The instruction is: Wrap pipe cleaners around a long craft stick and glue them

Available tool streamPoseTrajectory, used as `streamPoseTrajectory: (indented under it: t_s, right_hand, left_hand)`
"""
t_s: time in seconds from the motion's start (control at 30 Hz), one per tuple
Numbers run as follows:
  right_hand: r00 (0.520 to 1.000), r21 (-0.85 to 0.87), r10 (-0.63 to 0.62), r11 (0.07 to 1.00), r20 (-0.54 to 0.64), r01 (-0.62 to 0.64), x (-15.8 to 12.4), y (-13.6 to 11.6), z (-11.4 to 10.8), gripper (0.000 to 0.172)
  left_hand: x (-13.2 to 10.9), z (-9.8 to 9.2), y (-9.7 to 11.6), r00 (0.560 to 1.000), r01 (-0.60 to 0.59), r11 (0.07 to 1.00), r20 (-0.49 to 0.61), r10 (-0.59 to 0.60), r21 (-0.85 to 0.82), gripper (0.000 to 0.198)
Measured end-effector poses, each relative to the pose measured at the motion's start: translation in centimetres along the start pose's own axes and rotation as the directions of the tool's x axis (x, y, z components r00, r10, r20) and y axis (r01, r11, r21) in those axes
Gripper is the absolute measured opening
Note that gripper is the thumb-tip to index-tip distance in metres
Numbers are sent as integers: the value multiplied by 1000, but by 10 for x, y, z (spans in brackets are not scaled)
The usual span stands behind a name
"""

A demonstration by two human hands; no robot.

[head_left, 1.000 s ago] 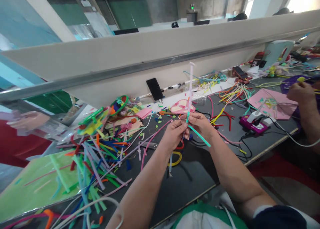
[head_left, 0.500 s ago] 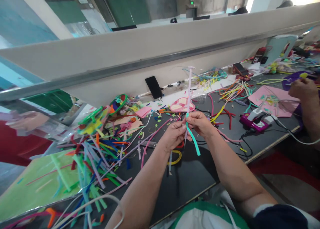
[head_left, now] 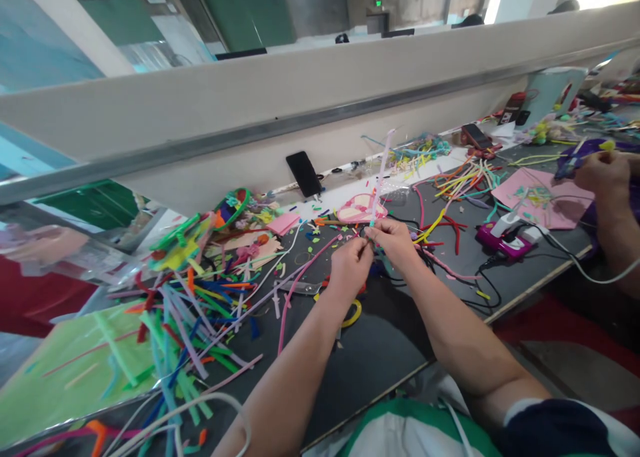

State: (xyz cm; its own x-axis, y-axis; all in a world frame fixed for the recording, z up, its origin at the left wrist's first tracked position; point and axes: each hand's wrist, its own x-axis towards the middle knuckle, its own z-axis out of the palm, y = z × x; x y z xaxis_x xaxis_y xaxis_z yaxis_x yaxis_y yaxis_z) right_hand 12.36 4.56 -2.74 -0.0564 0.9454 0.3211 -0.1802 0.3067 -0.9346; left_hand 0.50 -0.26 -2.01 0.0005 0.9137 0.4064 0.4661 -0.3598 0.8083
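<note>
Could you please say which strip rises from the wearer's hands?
The straight, pale lilac strip above the right hand; nearby red strips lie on the grey tabletop.

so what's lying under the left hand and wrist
Scissors on the dark tabletop: metal blades show to one side, a yellow handle loop to the other. The left hand and wrist cover the middle.

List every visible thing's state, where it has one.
Slender lilac fuzzy stick: raised, leaning slightly.
Right hand: pinching the stick's lower end.
Left hand: closed, its hold hidden.
Black rectangular phone: propped up, screen dark.
Purple plastic power strip: plugs inserted.
Yellow-handled metal scissors: lying partly hidden, opening unclear.
</note>
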Motion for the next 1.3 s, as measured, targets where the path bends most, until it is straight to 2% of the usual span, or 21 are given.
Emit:
streamPoseTrajectory:
  t_s: [0.07,0.13,0.23,0.3,0.37,0.57,0.7,0.87,1.03,1.2,1.3]
  right_hand:
    - [1000,-20,-4,1000,-29,3,0,0,1,29]
    - [995,100,67,992,78,-75,-1,-4,0,25]
    - [926,322,128,913,356,-250,-4,-13,-5,27]
    - [873,391,125,858,472,-334,-5,-17,-9,30]
    - [854,420,117,831,507,-364,-6,-19,-12,29]
    - [871,430,126,831,474,-354,-4,-16,-14,24]
    - [863,426,105,836,494,-345,-3,-15,-15,25]
    - [897,419,113,855,428,-307,-1,-12,-14,23]
    - [911,390,157,866,382,-313,0,-11,-12,23]
    - [942,369,158,890,297,-266,-2,-10,-8,26]
    - [968,329,148,921,204,-210,-3,-6,-3,27]
  left_hand:
    - [1,-1,-1,1000,-4,1000,-10,4,-2,24]
    - [2,-4,-1,993,92,974,97,-74,-205,24]
    - [4,-9,0,946,294,778,283,-156,-556,24]
    - [3,-9,2,928,356,649,337,-160,-672,24]
    - [2,-8,4,910,398,581,387,-150,-710,25]
    - [-2,-7,5,857,495,491,495,-141,-717,33]
    - [-1,-10,2,852,497,481,512,-111,-723,31]
    - [0,-13,2,834,525,499,533,-141,-690,30]
    - [0,-10,3,843,513,531,511,-166,-674,24]
    - [2,-9,-3,864,482,594,461,-201,-644,22]
    - [5,-10,-10,886,431,688,419,-199,-584,21]
